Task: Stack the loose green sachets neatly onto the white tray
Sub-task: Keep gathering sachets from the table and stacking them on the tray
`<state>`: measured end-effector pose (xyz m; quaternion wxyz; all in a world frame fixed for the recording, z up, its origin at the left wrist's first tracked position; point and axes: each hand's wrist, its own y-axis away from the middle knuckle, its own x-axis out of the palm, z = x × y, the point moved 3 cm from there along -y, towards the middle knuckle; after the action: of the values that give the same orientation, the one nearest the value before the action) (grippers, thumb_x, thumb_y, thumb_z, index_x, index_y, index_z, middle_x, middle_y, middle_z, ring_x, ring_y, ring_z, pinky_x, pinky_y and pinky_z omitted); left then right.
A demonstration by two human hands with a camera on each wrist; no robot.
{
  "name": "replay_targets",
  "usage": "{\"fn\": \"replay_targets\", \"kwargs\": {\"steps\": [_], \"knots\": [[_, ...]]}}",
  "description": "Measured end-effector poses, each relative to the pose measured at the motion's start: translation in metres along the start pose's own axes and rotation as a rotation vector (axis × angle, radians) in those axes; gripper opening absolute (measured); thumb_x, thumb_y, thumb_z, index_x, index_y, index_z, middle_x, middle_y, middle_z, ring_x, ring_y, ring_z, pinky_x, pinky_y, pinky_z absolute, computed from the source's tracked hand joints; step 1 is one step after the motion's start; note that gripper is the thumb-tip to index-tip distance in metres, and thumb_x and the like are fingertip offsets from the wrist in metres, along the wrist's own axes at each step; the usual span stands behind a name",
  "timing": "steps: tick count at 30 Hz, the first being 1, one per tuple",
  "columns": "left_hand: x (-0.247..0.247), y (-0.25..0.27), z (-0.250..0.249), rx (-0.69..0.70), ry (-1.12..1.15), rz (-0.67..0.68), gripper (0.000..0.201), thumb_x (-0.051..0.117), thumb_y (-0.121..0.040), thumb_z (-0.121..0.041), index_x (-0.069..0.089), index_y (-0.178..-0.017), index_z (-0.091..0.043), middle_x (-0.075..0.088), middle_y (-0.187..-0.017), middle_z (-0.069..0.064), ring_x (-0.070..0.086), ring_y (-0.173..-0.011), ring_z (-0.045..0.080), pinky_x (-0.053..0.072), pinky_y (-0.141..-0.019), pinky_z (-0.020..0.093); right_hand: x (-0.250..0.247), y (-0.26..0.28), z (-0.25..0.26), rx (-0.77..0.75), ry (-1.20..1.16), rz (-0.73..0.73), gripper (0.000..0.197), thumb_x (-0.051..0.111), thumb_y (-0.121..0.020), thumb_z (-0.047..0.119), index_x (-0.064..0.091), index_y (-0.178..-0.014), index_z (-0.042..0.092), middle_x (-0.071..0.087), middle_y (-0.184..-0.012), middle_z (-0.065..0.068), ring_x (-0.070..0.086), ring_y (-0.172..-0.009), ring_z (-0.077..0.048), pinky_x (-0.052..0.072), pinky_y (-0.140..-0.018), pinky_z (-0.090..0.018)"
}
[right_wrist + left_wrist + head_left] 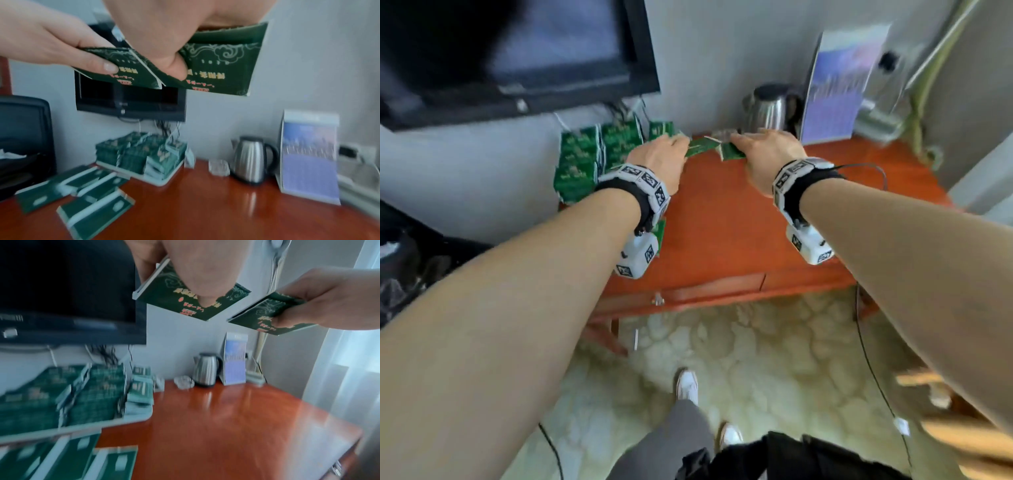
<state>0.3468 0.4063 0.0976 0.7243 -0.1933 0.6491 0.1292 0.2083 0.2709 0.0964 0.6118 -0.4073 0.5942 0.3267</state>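
Green sachets fill the head view's upper centre: my left hand point(664, 154) pinches one small bunch point(697, 149) and my right hand point(767, 154) another point(732, 152), both held above the orange table point(722, 222).

Left wrist view: the white tray point(135, 418) at lower left already carries several packed stacks point(96, 394), so I judge much is done. Loose sachets point(115, 462) lie below it.

Right wrist view: loose bundles point(94, 209) wait at lower left, still to be stacked. A steel kettle point(251, 162), a glass piece point(219, 167) and a standing card point(310, 155) occupy the right; nothing blocks the tray.
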Motion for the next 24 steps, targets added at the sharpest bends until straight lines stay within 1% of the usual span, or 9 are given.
{"fn": "replay_targets", "kwargs": {"steps": [2,4,5,7,10,13,17,21,24], "knots": [[-0.049,-0.017,0.011,-0.014,-0.047,-0.089,0.039,0.043,-0.100,-0.011,0.047,-0.139,-0.015,0.058,-0.131,0.013,0.061,-0.110,0.038,0.052,-0.085,0.047,-0.049,-0.024,0.000,-0.053,0.018,-0.097,0.055,0.053,-0.088,0.017,0.046,-0.143,0.021,0.061,-0.134,-0.005,0.051,-0.126,-0.033,0.038,-0.105,-0.043],[-0.090,-0.031,0.024,-0.020,-0.062,-0.157,0.039,0.044,-0.099,-0.011,0.049,-0.137,-0.014,0.056,-0.133,0.012,0.058,-0.116,0.038,0.050,-0.090,0.049,-0.088,-0.044,0.000,-0.083,0.042,-0.161,0.062,0.057,-0.086,0.019,0.042,-0.146,0.021,0.058,-0.136,-0.004,0.048,-0.127,-0.033,0.038,-0.105,-0.044],[-0.108,-0.037,0.031,-0.021,-0.065,-0.190,0.039,0.044,-0.099,-0.012,0.049,-0.137,-0.015,0.056,-0.134,0.011,0.057,-0.118,0.037,0.049,-0.092,0.050,-0.103,-0.054,0.000,-0.089,0.056,-0.192,0.061,0.054,-0.088,0.018,0.040,-0.148,0.022,0.057,-0.138,-0.004,0.046,-0.129,-0.033,0.036,-0.106,-0.044],[-0.137,-0.047,0.046,-0.021,-0.082,-0.259,0.037,0.046,-0.099,-0.012,0.051,-0.136,-0.014,0.058,-0.130,0.010,0.057,-0.117,0.035,0.049,-0.089,0.049,-0.128,-0.072,0.001,-0.101,0.098,-0.251,0.058,0.047,-0.092,0.016,0.038,-0.149,0.022,0.055,-0.137,-0.004,0.043,-0.131,-0.033,0.035,-0.107,-0.045],[-0.164,-0.058,0.069,-0.005,-0.151,-0.312,0.032,0.044,-0.102,-0.015,0.053,-0.133,-0.012,0.059,-0.124,0.009,0.057,-0.113,0.032,0.049,-0.082,0.047,-0.150,-0.099,0.004,-0.107,0.133,-0.289,0.055,0.045,-0.093,0.015,0.038,-0.147,0.021,0.056,-0.134,-0.005,0.044,-0.128,-0.033,0.036,-0.107,-0.047],[-0.173,-0.071,0.092,0.012,-0.195,-0.323,0.027,0.042,-0.103,-0.016,0.054,-0.127,-0.011,0.060,-0.120,0.009,0.056,-0.110,0.032,0.047,-0.077,0.045,-0.159,-0.126,0.009,-0.105,0.132,-0.325,0.050,0.045,-0.093,0.014,0.043,-0.143,0.020,0.058,-0.130,-0.005,0.048,-0.124,-0.033,0.039,-0.102,-0.046],[-0.166,-0.090,0.116,-0.026,-0.193,-0.317,0.018,0.042,-0.102,-0.012,0.055,-0.114,-0.012,0.059,-0.109,0.008,0.057,-0.100,0.031,0.037,-0.066,0.039,-0.156,-0.158,0.018,-0.128,0.112,-0.341,0.047,0.045,-0.092,0.012,0.047,-0.139,0.018,0.061,-0.126,-0.005,0.051,-0.119,-0.033,0.043,-0.096,-0.044],[-0.146,-0.108,0.130,-0.058,-0.151,-0.273,0.017,0.042,-0.102,-0.012,0.055,-0.113,-0.012,0.059,-0.108,0.008,0.057,-0.099,0.030,0.039,-0.067,0.041,-0.139,-0.189,0.018,-0.149,0.102,-0.299,0.046,0.045,-0.092,0.010,0.048,-0.138,0.017,0.062,-0.125,-0.007,0.050,-0.118,-0.033,0.042,-0.096,-0.044],[-0.125,-0.125,0.142,-0.096,-0.125,-0.231,0.022,0.044,-0.101,-0.013,0.054,-0.120,-0.012,0.060,-0.114,0.008,0.058,-0.105,0.032,0.043,-0.072,0.043,-0.120,-0.216,0.016,-0.170,0.085,-0.258,0.044,0.044,-0.093,0.009,0.048,-0.136,0.016,0.063,-0.123,-0.008,0.051,-0.117,-0.033,0.042,-0.094,-0.045]]}}
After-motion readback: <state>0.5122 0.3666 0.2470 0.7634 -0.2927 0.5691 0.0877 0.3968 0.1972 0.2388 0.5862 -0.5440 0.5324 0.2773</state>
